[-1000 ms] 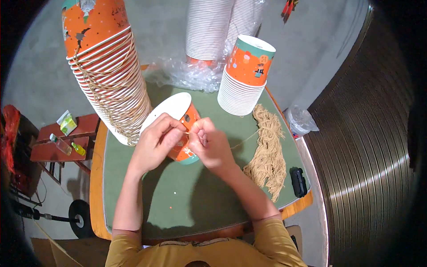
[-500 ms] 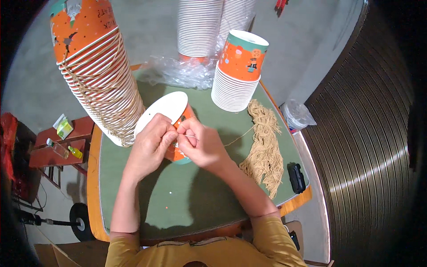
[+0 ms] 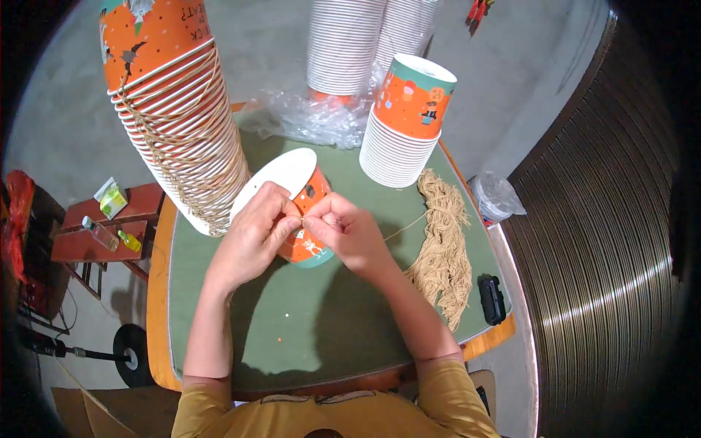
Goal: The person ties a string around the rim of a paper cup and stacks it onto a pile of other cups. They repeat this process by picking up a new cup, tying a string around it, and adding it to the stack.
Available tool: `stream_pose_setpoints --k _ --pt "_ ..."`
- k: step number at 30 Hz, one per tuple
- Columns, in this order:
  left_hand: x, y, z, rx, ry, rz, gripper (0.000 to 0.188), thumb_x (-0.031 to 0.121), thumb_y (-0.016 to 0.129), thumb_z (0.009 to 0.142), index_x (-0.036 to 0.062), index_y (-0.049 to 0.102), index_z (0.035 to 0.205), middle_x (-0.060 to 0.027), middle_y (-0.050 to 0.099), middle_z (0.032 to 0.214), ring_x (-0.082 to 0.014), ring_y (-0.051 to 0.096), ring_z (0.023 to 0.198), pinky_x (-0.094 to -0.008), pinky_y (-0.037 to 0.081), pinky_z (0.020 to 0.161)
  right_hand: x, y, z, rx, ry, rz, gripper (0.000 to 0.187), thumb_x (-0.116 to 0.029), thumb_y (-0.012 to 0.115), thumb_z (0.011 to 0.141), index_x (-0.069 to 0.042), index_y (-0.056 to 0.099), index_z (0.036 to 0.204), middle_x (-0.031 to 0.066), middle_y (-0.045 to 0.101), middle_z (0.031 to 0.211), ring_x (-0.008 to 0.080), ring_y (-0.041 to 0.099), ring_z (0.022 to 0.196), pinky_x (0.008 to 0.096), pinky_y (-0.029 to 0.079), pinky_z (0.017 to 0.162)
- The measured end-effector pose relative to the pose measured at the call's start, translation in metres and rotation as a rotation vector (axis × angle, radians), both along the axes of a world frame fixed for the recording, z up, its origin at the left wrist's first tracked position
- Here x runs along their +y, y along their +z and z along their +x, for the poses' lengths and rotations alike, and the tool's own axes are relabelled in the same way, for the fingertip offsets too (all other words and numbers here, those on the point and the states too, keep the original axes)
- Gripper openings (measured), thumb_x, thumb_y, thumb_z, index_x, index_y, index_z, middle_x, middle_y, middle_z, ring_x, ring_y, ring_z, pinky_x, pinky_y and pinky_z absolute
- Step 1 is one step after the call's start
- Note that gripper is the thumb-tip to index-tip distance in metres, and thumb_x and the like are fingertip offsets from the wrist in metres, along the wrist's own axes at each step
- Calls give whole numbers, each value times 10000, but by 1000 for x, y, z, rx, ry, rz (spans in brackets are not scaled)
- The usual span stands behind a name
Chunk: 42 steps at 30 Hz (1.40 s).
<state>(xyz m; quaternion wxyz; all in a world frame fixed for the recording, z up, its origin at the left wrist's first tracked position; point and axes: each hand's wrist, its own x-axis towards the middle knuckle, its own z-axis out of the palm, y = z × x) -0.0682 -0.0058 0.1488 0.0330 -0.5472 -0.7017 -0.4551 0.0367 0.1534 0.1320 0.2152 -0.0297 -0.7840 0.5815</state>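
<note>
An orange paper cup with a teal base band leans on the table, its white open mouth toward the upper left. A small dark hole shows near its rim. In front of the cup, my left hand and my right hand meet fingertip to fingertip, each pinching tan twine. The knot or twine end between the fingertips is too small to make out. A thin strand runs from near my right hand to a loose hank of tan twine at the right.
A tall stack of orange cups with twine loops stands at the left. Behind are a shorter cup stack, clear plastic wrap and tall wrapped stacks. A black case lies by the green table's right edge.
The view has shifted slightly, so the scene sits further right. My fingertips have come together in a tighter pinch, and more of the cup's printed side shows below them.
</note>
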Motion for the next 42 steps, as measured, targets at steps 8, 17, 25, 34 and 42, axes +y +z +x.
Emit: stream_pose_setpoints --k 8,17,25,34,42 --pt "0 4 3 -20 7 -23 132 80 639 869 17 525 889 -99 501 927 -259 545 845 -366 459 765 2 -5 -3 -21 -24 -43 107 -114 663 858 -37 589 866 -36 452 601 44 407 553 252 362 506" --pt "4 0 9 -364 80 12 187 71 622 909 31 514 1057 -17 512 912 -104 520 837 -253 479 753 -1 -18 -11 136 -183 75 124 -60 646 841 -53 537 899 49 621 712 108 615 622 285 498 588" --pt "2 4 10 -297 94 -94 331 85 619 909 38 531 1225 -6 512 838 -96 506 771 -250 463 690 -3 -19 -11 216 -221 164 146 -59 660 833 -52 535 908 65 623 717 153 638 624 297 509 592" --pt "2 5 11 -221 102 -102 325 96 583 912 22 527 1224 -101 585 854 -199 590 754 -331 500 716 -5 -20 -10 232 -259 219 160 -63 667 834 -62 540 932 68 630 719 158 644 617 304 513 575" --pt "3 0 10 -222 93 -74 320 101 580 913 5 537 1216 -125 611 878 -220 613 776 -344 508 728 -7 -19 -10 201 -294 229 162 -86 673 841 -63 543 934 80 641 722 180 658 620 318 517 576"
